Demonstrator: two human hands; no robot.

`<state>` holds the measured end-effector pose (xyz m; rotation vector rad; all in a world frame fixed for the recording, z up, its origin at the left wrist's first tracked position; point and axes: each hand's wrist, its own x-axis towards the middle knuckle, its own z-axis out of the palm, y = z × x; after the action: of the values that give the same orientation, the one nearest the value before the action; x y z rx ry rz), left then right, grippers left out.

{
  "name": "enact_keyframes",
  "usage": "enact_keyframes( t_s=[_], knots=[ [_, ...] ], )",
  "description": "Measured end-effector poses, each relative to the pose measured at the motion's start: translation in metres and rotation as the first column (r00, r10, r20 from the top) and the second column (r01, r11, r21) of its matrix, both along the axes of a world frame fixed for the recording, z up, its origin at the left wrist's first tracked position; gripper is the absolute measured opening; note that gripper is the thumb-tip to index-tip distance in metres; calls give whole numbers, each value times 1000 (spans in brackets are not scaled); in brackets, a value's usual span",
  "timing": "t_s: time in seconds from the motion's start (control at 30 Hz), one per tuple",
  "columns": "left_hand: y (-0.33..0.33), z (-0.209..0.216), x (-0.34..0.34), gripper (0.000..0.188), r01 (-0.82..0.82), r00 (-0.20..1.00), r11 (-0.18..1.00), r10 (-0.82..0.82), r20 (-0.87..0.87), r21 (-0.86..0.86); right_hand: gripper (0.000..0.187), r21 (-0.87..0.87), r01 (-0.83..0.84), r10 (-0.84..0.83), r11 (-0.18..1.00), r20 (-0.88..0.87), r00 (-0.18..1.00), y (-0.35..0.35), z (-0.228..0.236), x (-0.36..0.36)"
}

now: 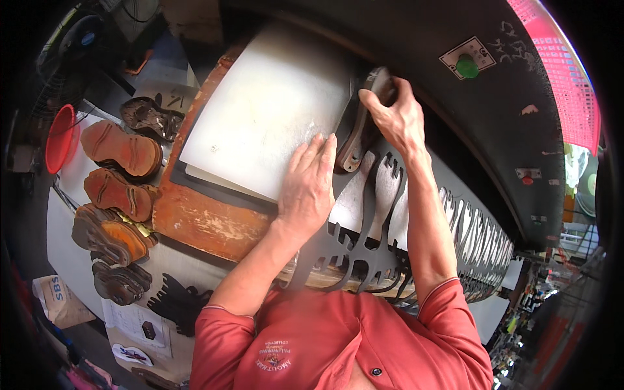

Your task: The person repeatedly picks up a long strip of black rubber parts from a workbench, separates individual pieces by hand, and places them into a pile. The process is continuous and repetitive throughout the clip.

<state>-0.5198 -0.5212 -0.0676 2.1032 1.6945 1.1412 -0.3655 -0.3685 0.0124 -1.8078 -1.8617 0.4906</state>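
My right hand (402, 122) grips the upper part of a narrow, dark, sole-shaped cutting die (354, 146), fingers curled round its edge. The die stands along the right edge of a thick white slab (260, 110), over a dark grey sheet. My left hand (307, 185) lies flat on the slab's near right corner, fingers stretched out and holding nothing. Below and right of both hands, the dark grey sheet (312, 257) is full of sole-shaped cut-outs and runs off to the right. Under the slab lies a worn reddish-brown board (211, 221).
A dark machine beam with a green button (467, 66) and a red button (527, 177) rises beyond my right hand. Several rusty sole-shaped dies (122, 148) are stacked at left, near a red basin (62, 138) and black cut pieces (175, 302). A pink basket (562, 71) sits far right.
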Motion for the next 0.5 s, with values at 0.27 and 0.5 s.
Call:
enact_keyframes(
  t_s=[0.27,0.5],
  knots=[
    [-3,-3,1,64,8,1000,1000,-8,28,10,93,483,-138,369,865,-424,827,-101,-12,43],
    [15,10,2,46,-3,982,1000,8,190,-26,94,692,-269,460,670,-103,882,-152,-5,74]
  ],
)
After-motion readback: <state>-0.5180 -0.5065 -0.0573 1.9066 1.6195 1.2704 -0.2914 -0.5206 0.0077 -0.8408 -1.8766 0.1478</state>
